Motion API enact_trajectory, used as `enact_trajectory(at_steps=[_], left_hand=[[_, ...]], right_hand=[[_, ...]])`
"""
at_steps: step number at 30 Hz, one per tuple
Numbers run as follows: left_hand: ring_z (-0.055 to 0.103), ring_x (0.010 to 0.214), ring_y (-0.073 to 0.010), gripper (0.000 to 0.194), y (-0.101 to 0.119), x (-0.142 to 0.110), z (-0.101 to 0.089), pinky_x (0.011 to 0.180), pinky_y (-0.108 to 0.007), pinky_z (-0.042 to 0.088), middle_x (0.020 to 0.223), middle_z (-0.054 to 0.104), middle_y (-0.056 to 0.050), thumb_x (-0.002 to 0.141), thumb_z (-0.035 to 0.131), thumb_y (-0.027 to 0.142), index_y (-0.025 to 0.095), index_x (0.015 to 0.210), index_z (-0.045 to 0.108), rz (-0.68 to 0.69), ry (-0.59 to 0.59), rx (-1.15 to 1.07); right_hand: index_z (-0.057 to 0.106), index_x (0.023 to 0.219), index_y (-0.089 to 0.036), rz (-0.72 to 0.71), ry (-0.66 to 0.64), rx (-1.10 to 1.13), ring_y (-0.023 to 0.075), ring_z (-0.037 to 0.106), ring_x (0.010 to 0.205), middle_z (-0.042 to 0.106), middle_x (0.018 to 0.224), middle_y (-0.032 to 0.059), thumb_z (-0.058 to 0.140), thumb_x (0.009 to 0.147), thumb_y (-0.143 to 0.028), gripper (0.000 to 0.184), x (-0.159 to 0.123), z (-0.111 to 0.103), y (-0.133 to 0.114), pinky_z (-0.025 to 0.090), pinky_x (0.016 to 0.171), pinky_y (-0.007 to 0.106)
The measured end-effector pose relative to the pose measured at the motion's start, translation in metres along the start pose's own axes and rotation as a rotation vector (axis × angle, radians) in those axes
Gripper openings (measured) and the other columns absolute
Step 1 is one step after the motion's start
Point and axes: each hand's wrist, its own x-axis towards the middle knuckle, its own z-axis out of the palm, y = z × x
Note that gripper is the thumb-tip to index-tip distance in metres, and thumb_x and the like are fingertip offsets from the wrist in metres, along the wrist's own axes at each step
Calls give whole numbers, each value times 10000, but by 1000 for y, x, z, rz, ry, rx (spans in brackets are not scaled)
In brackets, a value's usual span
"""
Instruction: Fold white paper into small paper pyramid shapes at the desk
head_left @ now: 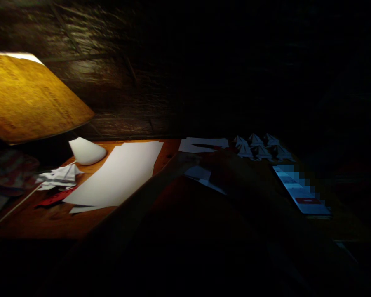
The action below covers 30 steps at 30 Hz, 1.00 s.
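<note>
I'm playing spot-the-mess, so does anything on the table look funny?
Yes, a little: the white sheets at left lie askew, edges not lined up. A crumpled-looking paper beside them sits apart from the folded papers in rows at right.

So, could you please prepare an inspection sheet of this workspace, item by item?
Surface: brown wooden table, dim at right.
Job's things: small white paper piece at centre; left, overlapping white paper sheets; right, six folded white paper figures.
Clutter: flat red object; glowing blue rectangular screen.
Hands: left hand and right hand near the paper piece; too dark to judge grip.
Cables: thin white cable, running to the left edge.
Surroundings: lit yellow lampshade, rounded white base, dark textured wall.
</note>
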Motion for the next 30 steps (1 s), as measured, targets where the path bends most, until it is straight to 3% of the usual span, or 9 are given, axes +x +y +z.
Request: enact_trajectory(at_steps=[2,4,6,9,12,14,17,25,30], left_hand=[[715,793,-201,449,4,-3,-4,716,-290,554,838,777,-65,845,728,577,175,1037,792,-80,30,-115],[716,741,-203,596,7,-5,-8,674,-289,554,829,769,-76,889,619,694,155,1095,768,-160,47,-268],[718,698,-212,722,8,-4,-10,630,-302,561,863,769,-99,887,538,787,137,1131,736,-195,41,-417],[729,695,-224,767,5,0,-8,609,-319,580,944,769,-129,838,559,838,138,1115,702,-210,22,-533],[740,783,-219,634,2,1,0,661,-303,588,1019,773,-125,828,692,719,141,1090,715,-170,-9,-504],[745,893,-222,501,1,-2,5,742,-290,582,1083,775,-116,781,832,497,135,1110,726,-122,-37,-439],[742,944,-223,454,-1,-5,8,787,-295,567,1130,774,-111,713,858,249,120,1129,729,-105,-70,-394],[737,816,-211,410,-14,6,11,738,-321,565,968,788,-88,648,794,166,124,1052,742,-65,-184,-405],[730,838,-205,338,-12,4,13,742,-313,561,969,780,-84,708,790,195,119,1033,739,-22,-189,-287]], right_hand=[[709,1312,-313,47,26,-49,243,694,1103,771,1219,42,610,865,-109,502,0,-1,2,475,1032,406],[765,1198,-267,170,75,-101,252,714,985,793,1091,70,636,865,-171,369,-2,-2,4,512,859,338],[793,1023,-213,326,152,-123,240,708,840,788,961,94,621,905,-274,217,-4,-3,3,459,667,288],[739,828,-192,478,278,-87,194,632,642,732,753,78,563,953,-361,274,-4,-2,-2,339,550,279],[696,844,-190,488,328,-14,176,586,606,697,710,56,598,918,-343,196,-2,-1,-7,309,542,275],[685,885,-185,479,352,49,175,585,626,700,736,54,625,886,-326,153,-1,1,-7,331,556,270],[678,885,-176,525,418,150,181,589,650,713,773,63,666,839,-341,171,0,5,-2,376,571,273],[735,1072,-187,633,438,522,247,698,880,770,1054,103,686,754,-270,332,-2,17,25,532,725,347],[737,1115,-192,659,343,804,222,719,831,780,1039,92,647,724,-183,401,-4,26,35,567,692,328]])
